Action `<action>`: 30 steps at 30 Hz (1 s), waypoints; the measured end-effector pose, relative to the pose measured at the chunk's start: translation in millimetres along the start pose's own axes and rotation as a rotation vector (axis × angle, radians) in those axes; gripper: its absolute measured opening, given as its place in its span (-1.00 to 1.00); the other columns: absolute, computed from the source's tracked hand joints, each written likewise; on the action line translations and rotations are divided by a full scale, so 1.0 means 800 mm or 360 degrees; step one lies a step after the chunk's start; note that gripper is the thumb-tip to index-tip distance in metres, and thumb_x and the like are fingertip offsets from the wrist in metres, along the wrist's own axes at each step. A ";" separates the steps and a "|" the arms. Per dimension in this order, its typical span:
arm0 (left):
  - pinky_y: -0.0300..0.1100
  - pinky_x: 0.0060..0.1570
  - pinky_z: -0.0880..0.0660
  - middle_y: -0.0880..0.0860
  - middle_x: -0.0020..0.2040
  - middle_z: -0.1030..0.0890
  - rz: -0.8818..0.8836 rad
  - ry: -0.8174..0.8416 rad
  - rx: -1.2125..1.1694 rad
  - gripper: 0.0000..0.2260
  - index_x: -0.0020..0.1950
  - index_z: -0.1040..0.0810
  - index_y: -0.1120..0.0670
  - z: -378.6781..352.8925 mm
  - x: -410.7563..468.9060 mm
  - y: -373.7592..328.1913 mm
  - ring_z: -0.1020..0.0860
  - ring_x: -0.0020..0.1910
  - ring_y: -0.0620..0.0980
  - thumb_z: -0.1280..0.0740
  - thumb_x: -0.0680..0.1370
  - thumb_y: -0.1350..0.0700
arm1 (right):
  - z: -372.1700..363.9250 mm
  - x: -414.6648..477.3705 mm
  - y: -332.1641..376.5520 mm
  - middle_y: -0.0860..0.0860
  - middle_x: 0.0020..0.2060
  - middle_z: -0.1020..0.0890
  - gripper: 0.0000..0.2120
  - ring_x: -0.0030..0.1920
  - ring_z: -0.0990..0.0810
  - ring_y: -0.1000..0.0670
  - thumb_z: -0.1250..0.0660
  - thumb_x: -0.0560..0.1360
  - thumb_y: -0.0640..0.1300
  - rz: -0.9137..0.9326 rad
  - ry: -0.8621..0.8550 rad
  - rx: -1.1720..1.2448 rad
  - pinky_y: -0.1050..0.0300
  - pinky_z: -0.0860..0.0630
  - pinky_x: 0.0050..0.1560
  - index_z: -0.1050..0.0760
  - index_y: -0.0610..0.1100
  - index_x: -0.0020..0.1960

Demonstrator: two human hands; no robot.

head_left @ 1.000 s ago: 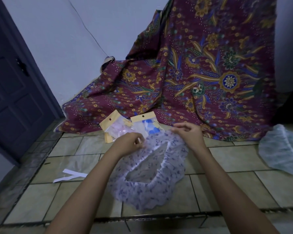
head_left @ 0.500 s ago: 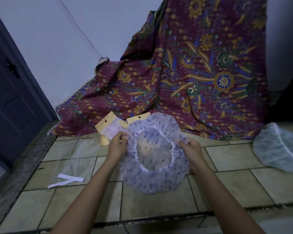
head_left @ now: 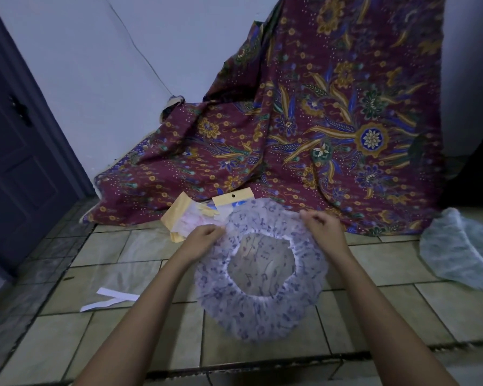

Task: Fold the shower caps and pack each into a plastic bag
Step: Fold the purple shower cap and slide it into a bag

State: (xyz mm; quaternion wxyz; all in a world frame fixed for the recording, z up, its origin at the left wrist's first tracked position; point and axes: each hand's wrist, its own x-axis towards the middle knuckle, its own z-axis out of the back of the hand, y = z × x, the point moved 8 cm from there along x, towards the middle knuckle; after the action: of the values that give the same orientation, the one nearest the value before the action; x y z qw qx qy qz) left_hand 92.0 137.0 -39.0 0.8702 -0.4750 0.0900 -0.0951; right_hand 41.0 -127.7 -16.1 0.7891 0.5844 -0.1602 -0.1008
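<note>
Head view: spread open, ready to fold

We pinch the frilled, translucent, blue-note-printed shower cap at its upper rim, left hand and right hand each closed on the frill, above the tiled floor. Bunched a second ago, it now opens as a full ring, so we judge folding can begin.

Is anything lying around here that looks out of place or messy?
Mostly tidy. Two white strips lie loose on the tiled floor to the left, like discarded scraps. A pale shower cap sits crumpled at the right edge, unfolded. The printed shower cap pinched by the left hand and right hand looks intact.
</note>
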 end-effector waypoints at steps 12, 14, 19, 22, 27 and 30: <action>-0.12 -0.16 -0.26 0.06 -0.34 -0.34 0.0129 -0.0474 -0.0457 -0.70 -0.33 -0.29 0.08 -0.010 0.005 0.029 -0.34 -0.29 0.00 -0.12 0.61 0.21 | -0.007 -0.029 -0.068 -0.13 -0.36 -0.52 -0.90 -0.34 -0.45 -0.05 -0.30 0.50 -0.28 -0.0560 0.0001 0.0165 0.20 -0.37 -0.35 -0.53 -0.29 -0.18; -0.14 -0.24 -0.26 0.09 -0.30 -0.40 0.0121 -0.0522 -0.0473 -0.73 -0.30 -0.35 0.12 -0.002 0.001 0.032 -0.37 -0.24 0.00 -0.12 0.61 0.21 | 0.019 -0.024 -0.065 -0.13 -0.34 -0.53 -0.83 -0.32 -0.45 -0.03 -0.24 0.49 -0.35 -0.0523 -0.0277 0.0195 0.16 -0.41 -0.28 -0.52 -0.27 -0.26; -0.26 -0.32 -0.29 0.10 -0.26 -0.46 0.0074 -0.0495 -0.0332 -0.78 -0.23 -0.42 0.16 0.011 -0.007 0.032 -0.40 -0.24 0.01 -0.12 0.60 0.27 | 0.078 -0.006 -0.047 -0.11 -0.20 -0.58 -0.84 -0.16 -0.50 -0.04 -0.22 0.49 -0.35 -0.0323 -0.0528 -0.0231 0.18 -0.34 -0.13 -0.57 -0.26 -0.16; -0.16 -0.24 -0.25 0.22 -0.05 -0.52 0.0041 -0.0432 -0.0044 -0.82 -0.04 -0.47 0.21 -0.008 -0.009 0.017 -0.47 -0.06 0.13 -0.09 0.62 0.24 | 0.093 -0.006 -0.043 -0.16 -0.26 -0.56 -0.84 -0.19 -0.50 -0.08 -0.25 0.50 -0.30 -0.0274 -0.0474 -0.0635 0.16 -0.31 -0.19 -0.53 -0.26 -0.23; -0.12 0.26 -0.23 0.19 0.36 -0.38 -0.0338 -0.0511 0.0438 -0.64 0.42 -0.27 0.20 -0.041 -0.031 -0.060 -0.33 0.33 0.11 -0.07 0.62 0.22 | 0.104 -0.017 -0.039 -0.11 -0.43 -0.43 -0.67 -0.28 -0.49 -0.12 -0.31 0.47 -0.10 -0.0584 -0.0001 -0.1466 0.16 -0.29 -0.38 -0.32 -0.20 -0.40; 0.06 0.44 0.07 0.13 0.53 -0.07 -0.0355 -0.0154 0.1134 -0.55 0.52 -0.02 0.09 -0.103 -0.030 -0.074 -0.05 0.50 0.05 0.03 0.64 0.04 | 0.082 -0.019 0.014 -0.13 -0.21 -0.57 -0.69 -0.11 -0.56 -0.14 -0.25 0.53 0.05 -0.0209 -0.0017 -0.1841 0.10 -0.36 -0.20 -0.43 -0.19 -0.21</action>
State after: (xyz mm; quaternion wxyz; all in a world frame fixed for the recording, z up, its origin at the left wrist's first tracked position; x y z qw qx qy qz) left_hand 43.7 45.2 -31.0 0.9684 -0.1532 -0.0421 -0.1921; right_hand 2.3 -177.4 9.8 0.9713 0.0667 -0.0465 -0.2234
